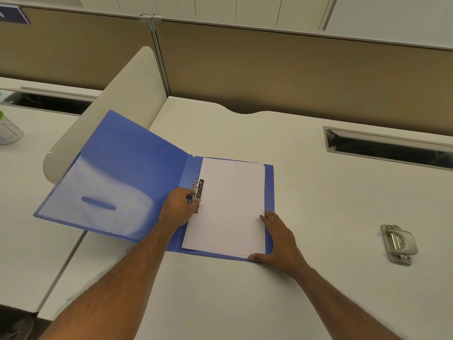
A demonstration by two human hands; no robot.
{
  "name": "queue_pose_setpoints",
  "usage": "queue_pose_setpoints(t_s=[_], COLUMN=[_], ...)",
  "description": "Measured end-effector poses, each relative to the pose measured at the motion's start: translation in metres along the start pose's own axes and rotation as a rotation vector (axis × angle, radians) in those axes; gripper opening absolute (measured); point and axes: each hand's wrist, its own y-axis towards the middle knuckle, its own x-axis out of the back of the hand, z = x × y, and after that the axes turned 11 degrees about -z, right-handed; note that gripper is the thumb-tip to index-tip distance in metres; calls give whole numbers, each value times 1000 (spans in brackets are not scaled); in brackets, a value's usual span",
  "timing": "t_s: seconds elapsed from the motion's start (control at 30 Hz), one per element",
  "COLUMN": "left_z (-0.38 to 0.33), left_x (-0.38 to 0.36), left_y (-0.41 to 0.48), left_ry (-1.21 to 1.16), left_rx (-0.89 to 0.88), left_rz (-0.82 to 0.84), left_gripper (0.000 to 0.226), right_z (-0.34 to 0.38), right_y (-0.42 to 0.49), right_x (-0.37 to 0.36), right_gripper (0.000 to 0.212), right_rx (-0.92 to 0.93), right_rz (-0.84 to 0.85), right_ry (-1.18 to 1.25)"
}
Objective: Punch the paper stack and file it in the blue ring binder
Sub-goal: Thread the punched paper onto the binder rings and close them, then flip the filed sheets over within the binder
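Seating the paper on the rings

My left hand [180, 207] has its fingers [193, 201] pinched on the ring clip [198, 192] at mid-frame; my right hand [277, 241] lies with fingers spread flat on the lower right corner of the paper stack [228, 204], which sits in the open blue binder [117, 177]. If the rings snap shut off the holes, I judge the sheets could tear or skew. The hole punch [398, 244] rests well apart at right on the pale worktop [318, 192], tan partitions [294, 69] behind.

Paper stack [228, 204] lies in open blue binder [127, 173].
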Motion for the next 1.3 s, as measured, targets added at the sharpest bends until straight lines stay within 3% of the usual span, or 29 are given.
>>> queue_pose_setpoints(t_s=[0.27,0.37,0.47,0.53,0.63,0.8,1.0,1.07,1.2,1.3], left_z=[1,-2,-12,-20,-29,-32,-35,-43,-76,-88], left_x=[-5,-5,-10,-20,-41,-52,-49,-45,-34,-27], left_y=[-4,-19,-46,-62,-79,-82,-74,-71,-62,-55], left_ry=[-16,110,287,270,243,259,207,53,-419,-370], left_rx=[10,-85,-312,-442,-400,-292,-274,-174,111,157], left_rz=[-17,-150,-289,-175,94,131,133,116,147,109], left_gripper=[26,34,37,34,48,49,44,37,39,36], right_z=[4,13,25,34,43,51,63,71,94,103], right_y=[2,4,15,27,44,55,48,44,30,22], right_x=[4,9,7,3,-2,-5,0,4,2,-10], right_gripper=[119,105,84,77,74,65,26,20,29,40], right_rx=[-13,-82,-261,-411,-658,-866,-763,-652,-352,-267], right_rz=[48,-16,-188,-237,-251,-260,-330,-370,-289,-211], right_ry=[-40,30,135,203,325,362,351,366,430,445])
